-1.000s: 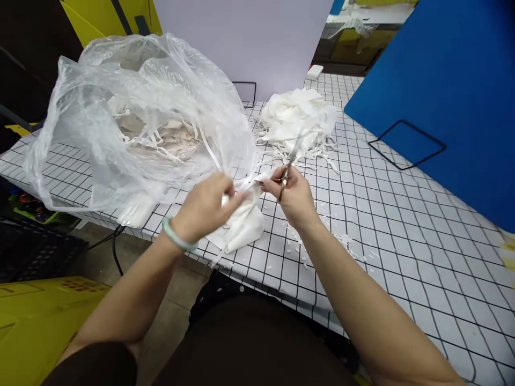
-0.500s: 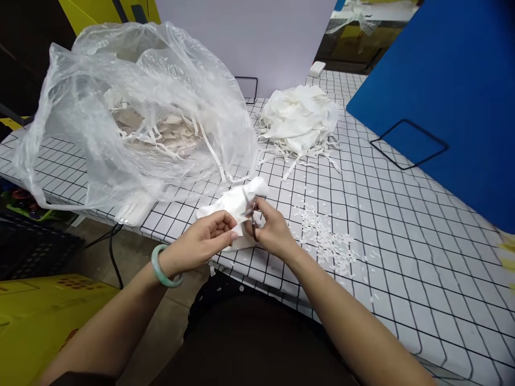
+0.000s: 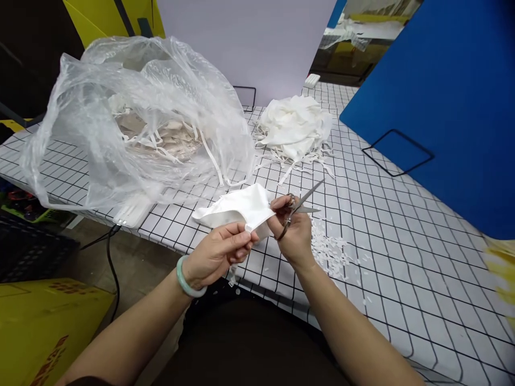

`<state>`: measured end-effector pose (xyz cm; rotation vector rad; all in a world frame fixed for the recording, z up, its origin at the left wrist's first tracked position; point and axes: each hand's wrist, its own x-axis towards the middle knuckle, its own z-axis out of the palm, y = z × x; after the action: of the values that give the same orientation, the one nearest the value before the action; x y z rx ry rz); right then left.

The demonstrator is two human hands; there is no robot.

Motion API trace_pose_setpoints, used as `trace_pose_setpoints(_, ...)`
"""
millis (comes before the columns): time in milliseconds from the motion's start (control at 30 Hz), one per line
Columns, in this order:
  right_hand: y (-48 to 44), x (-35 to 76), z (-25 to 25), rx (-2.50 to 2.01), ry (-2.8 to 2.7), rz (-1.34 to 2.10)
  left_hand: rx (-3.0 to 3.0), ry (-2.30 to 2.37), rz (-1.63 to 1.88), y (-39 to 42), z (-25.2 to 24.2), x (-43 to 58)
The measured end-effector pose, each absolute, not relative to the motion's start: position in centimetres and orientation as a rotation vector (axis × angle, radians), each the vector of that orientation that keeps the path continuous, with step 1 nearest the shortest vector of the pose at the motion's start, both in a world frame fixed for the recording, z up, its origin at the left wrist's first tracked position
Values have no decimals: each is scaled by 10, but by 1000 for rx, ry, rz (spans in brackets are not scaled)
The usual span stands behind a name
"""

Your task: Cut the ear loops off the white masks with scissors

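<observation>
My left hand (image 3: 219, 252), with a pale green bangle on the wrist, pinches the near edge of a folded white cloth piece (image 3: 237, 208) just above the table's front edge. My right hand (image 3: 293, 228) grips small metal scissors (image 3: 301, 205); their blades are spread and point right, away from the cloth. Its fingertips also touch the right end of the cloth piece. Both hands hover over the white table with a black grid (image 3: 402, 236).
A big clear plastic bag (image 3: 132, 118) with white strips and cloth inside fills the left of the table. A heap of white cloth pieces (image 3: 295, 126) lies behind. Small white trimmings (image 3: 332, 249) lie right of my hands. A blue panel (image 3: 442, 91) stands at right, a white board (image 3: 249, 43) behind.
The cloth piece has been lifted and turned in my hands. My right hand has swung the scissors out to the right, and the blades now stand apart.
</observation>
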<state>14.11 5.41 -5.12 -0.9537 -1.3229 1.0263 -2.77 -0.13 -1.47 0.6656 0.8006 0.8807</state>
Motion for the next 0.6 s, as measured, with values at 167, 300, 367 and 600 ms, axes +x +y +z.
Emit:
trace_pose_setpoints(167,31,130,-61,-1086,-1313,1292,1438,1054,1135,-2,-2,-28)
trace_pose_setpoints(300,11,115,-64,-1020,-1255,1501,1334,984,1292,4,-8,-17)
trace_pose_setpoints(367,8,121,-60,-1028,-1359,1467,1204,988,1299,6,-15,-12)
trace_pose_setpoints(600,6,182,-33,-1233,-1970,788,1385,1042,1281,-6,-20,-1)
